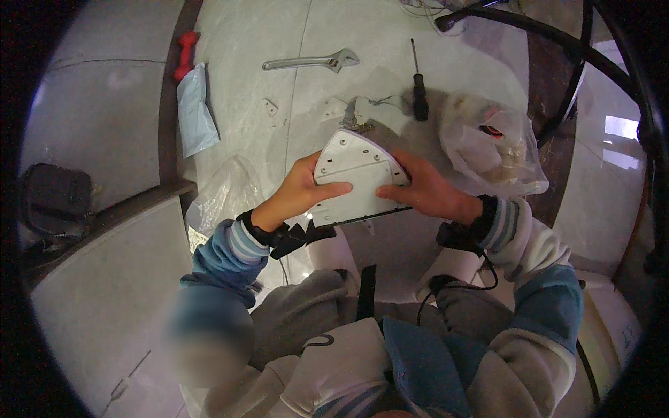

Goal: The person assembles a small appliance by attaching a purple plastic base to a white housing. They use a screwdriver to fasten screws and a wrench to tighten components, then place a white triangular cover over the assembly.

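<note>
Between both hands I hold a white plastic panel (359,182) with a curved, pointed far end, small screw holes and dark slots, and a dark strip along its near edge. My left hand (301,189) grips its left side, thumb lying on the face. My right hand (433,188) has the right side, thumb pressed on the face too. The fingers of both hands are hidden underneath. Just beyond the panel's tip, a grey strap or cable piece (350,113) lies on the floor with small metal bits. What the panel belongs to cannot be made out.
An adjustable wrench (311,62) and a black-handled screwdriver (419,92) lie farther off. A small white bracket (270,107) sits at left. Clear plastic bags (512,157) flank me, with a blue-grey packet (198,111) and red dumbbell (186,56) far left. Black tubing (529,21) crosses the upper right.
</note>
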Demonstrator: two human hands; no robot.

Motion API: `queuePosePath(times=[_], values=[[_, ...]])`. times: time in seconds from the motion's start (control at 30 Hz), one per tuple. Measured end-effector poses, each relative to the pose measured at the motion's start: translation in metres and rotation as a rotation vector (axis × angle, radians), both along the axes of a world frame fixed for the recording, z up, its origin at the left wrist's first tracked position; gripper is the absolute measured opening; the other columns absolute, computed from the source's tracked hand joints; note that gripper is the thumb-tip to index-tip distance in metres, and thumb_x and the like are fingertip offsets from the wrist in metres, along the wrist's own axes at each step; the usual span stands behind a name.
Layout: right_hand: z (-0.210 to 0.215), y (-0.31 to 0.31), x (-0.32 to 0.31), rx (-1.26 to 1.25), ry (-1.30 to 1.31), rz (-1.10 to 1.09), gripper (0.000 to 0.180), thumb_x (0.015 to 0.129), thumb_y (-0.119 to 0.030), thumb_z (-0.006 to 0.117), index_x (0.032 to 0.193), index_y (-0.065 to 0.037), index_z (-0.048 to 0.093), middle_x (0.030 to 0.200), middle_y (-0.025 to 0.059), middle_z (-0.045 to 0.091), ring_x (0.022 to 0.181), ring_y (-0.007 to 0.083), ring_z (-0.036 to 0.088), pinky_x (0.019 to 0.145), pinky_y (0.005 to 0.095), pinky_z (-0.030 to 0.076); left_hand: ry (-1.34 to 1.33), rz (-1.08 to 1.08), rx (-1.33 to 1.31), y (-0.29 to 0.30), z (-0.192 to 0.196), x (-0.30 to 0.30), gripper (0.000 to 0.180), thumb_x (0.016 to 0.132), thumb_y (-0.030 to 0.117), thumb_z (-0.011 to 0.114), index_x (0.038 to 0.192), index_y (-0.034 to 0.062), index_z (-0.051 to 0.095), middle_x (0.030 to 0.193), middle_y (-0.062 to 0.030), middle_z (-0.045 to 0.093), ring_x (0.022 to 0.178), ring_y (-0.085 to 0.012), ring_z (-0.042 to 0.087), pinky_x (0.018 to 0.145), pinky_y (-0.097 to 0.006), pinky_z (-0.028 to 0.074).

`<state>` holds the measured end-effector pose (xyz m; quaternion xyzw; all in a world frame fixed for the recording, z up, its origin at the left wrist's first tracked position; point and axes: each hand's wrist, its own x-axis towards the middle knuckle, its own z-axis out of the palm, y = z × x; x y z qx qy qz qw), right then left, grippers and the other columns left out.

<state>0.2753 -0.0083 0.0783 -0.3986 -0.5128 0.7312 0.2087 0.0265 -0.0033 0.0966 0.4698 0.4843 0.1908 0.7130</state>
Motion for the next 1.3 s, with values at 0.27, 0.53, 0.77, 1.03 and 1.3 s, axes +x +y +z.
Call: queuePosePath(times=[0.27, 0.53, 0.77, 1.03, 1.3], values=[[-0.012, 0.001, 0.000, -0.053, -0.013, 0.034, 0.050, 0.082, -0.022, 0.072, 0.119, 0.004, 0.050, 0.103, 0.0141, 0.063, 0.092, 0.0198, 0.059, 0.082, 0.0353, 0.050, -0.008, -0.005, -0.028, 0.003, -0.003, 0.000, 0.048, 0.078, 0.006, 0.074, 0.122, -0.0004, 0.055, 0.111, -0.0089, 0.065, 0.100, -0.0159, 0.061, 0.089, -0.031, 0.048], [-0.013, -0.001, 0.002, -0.018, -0.053, 0.065, 0.048, 0.084, -0.019, 0.071, 0.121, 0.003, 0.050, 0.105, 0.0094, 0.061, 0.094, 0.0137, 0.056, 0.081, 0.0309, 0.048, 0.010, 0.016, -0.011, -0.002, -0.002, 0.001, 0.047, 0.076, 0.006, 0.077, 0.118, -0.0012, 0.058, 0.106, -0.0076, 0.067, 0.093, -0.0127, 0.062, 0.083, -0.028, 0.050], [-0.015, -0.005, 0.000, -0.013, 0.001, 0.055, 0.050, 0.083, -0.019, 0.073, 0.122, 0.002, 0.049, 0.108, 0.0097, 0.059, 0.097, 0.0133, 0.055, 0.083, 0.0308, 0.047, -0.019, 0.035, -0.030, -0.004, 0.003, 0.001, 0.047, 0.076, 0.004, 0.077, 0.119, -0.0018, 0.058, 0.107, -0.0071, 0.066, 0.096, -0.0121, 0.060, 0.084, -0.028, 0.049], [0.006, 0.041, 0.019, 0.062, 0.181, 0.218, 0.035, 0.095, -0.019, 0.056, 0.125, -0.003, 0.050, 0.109, 0.0082, 0.059, 0.107, 0.0151, 0.051, 0.094, 0.0327, 0.041, -0.048, -0.032, 0.096, -0.015, 0.019, -0.003, 0.044, 0.076, 0.003, 0.076, 0.117, -0.0023, 0.059, 0.104, -0.0065, 0.067, 0.094, -0.0110, 0.060, 0.084, -0.026, 0.048], [-0.008, 0.041, -0.010, 0.653, 0.257, 0.328, 0.024, 0.097, -0.019, 0.050, 0.113, -0.005, 0.060, 0.109, 0.0101, 0.062, 0.100, 0.0225, 0.059, 0.088, 0.0333, 0.045, -0.095, -0.148, 0.094, -0.019, 0.026, -0.002, 0.044, 0.074, 0.005, 0.078, 0.114, -0.0002, 0.061, 0.098, -0.0058, 0.068, 0.088, -0.0093, 0.060, 0.078, -0.026, 0.049]])
